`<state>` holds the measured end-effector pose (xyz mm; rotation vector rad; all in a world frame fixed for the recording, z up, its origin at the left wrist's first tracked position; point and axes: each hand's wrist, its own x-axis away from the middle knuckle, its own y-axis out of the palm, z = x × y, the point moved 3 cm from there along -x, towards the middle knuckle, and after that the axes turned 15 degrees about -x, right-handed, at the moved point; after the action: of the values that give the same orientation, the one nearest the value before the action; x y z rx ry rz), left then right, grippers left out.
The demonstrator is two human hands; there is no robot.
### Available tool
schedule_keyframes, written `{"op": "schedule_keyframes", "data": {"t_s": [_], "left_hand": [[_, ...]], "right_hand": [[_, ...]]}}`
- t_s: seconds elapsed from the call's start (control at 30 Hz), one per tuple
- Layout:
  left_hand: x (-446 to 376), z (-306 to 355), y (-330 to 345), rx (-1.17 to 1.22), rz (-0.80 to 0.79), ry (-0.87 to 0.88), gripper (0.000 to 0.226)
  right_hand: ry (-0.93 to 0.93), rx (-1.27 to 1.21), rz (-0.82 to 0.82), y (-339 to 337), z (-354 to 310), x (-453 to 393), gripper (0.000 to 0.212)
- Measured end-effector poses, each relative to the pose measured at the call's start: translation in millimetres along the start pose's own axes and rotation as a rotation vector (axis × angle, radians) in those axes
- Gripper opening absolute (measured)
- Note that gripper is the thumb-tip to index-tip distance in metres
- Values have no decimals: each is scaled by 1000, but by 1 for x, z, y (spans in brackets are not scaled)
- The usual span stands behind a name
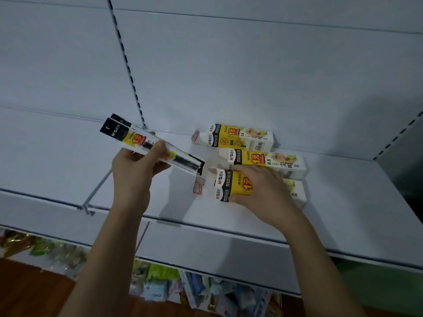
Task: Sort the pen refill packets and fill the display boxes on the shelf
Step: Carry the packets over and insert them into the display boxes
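Head view looks down on a white shelf [332, 202] with three display boxes lying on their sides near its middle. The landmark here is the middle box [263, 162], white and yellow with a red price mark.

The far box [235, 139] lies just behind the middle box, toward the back panel [229, 76], and reaches a little further left. The near box [229, 186] lies just in front of the middle box, touching or nearly touching it; its open end with a loose flap [198, 186] points left.

The right hand [256, 191] rests on top of the near box, in front of the middle box. Its fingers are curled over the yellow face and its thumb presses the front edge, so it grips the box. Much of the box's right part is hidden under the hand.

The left hand [135, 165] is raised to the left of the middle box, well clear of it. It pinches a small bundle of refill packets [146, 145] between thumb and fingers. The packets are long, clear, with black headers and yellow labels; they tilt, with the lower ends pointing toward the middle box and the near box's open end, not touching either.

A slotted upright [128, 69] runs up the back panel, behind and left of the middle box. Below the shelf, in front of the middle box, a lower level holds blurred coloured goods [160, 284].
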<state>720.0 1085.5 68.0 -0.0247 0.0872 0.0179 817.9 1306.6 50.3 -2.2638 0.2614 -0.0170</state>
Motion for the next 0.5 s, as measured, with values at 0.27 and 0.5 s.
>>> {"op": "schedule_keyframes", "data": {"t_s": [0.27, 0.5], "left_hand": [[2, 51, 5, 54, 15, 99, 5], [10, 107, 25, -3, -80, 287, 11]], "right_hand": [[-73, -777, 116, -21, -4, -5, 54], [-127, -957, 175, -18, -13, -5, 56]]}}
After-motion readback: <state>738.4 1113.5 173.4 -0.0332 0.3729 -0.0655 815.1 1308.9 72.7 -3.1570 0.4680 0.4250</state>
